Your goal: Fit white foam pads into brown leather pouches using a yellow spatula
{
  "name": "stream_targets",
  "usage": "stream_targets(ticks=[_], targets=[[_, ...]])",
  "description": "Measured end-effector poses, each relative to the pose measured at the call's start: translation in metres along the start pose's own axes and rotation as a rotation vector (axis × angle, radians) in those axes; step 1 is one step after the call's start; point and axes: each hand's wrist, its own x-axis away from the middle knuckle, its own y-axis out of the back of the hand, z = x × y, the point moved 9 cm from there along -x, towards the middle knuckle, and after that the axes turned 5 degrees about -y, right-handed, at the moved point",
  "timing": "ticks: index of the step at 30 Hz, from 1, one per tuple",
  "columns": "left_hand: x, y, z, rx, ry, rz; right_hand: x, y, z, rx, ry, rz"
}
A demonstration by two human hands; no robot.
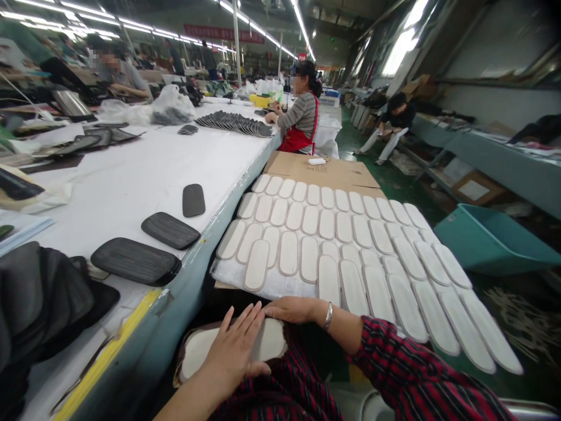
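Observation:
A pale oval pad (199,351) with a brown edge lies across my lap, below the table's edge. Spread flat over its middle is my left hand (236,345), fingers pointing up and apart. My right hand (291,310), with a silver bracelet at the wrist, rests along the pad's upper right edge, its fingertips partly hidden beside my left hand. Rows of similar white oval pads (288,252) cover the board in front of me, some overlapping.
On the white table (118,193) at left are black oval pieces (135,260) in stacks. A teal bin (495,240) stands at right. Cardboard (324,169) lies beyond the pads. A person in a red apron (302,117) works at the table's far side.

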Motion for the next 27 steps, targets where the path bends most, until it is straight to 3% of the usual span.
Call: stream_targets(ticks=[2,6,13,15,17,20,23,25,27], targets=[[0.001,0.0,-0.001,-0.026,-0.017,-0.052,0.001,0.002,0.003,0.06,0.005,-0.025],[0.001,0.003,0.002,-0.069,-0.01,-0.118,0.004,0.006,-0.002,-0.069,0.016,-0.116],[-0.003,-0.001,0.003,0.005,0.058,0.078,0.023,-0.019,-0.015,-0.454,0.105,-0.368],[-0.004,0.0,0.003,0.027,0.076,0.106,0.027,-0.017,-0.012,-0.519,0.132,-0.453],[-0.006,0.003,0.003,0.041,0.079,0.113,0.029,-0.009,-0.006,-0.44,0.135,-0.512],[-0.008,0.006,0.003,0.047,0.09,0.133,0.032,-0.003,-0.001,-0.343,0.108,-0.518],[-0.007,0.004,0.003,0.046,0.102,0.161,0.035,-0.013,-0.009,-0.536,0.093,-0.456],[-0.006,0.002,0.003,0.041,0.095,0.149,0.04,-0.02,-0.016,-0.681,0.112,-0.486],[-0.004,0.002,0.004,0.029,0.084,0.116,0.043,-0.022,-0.021,-0.675,0.116,-0.564]])
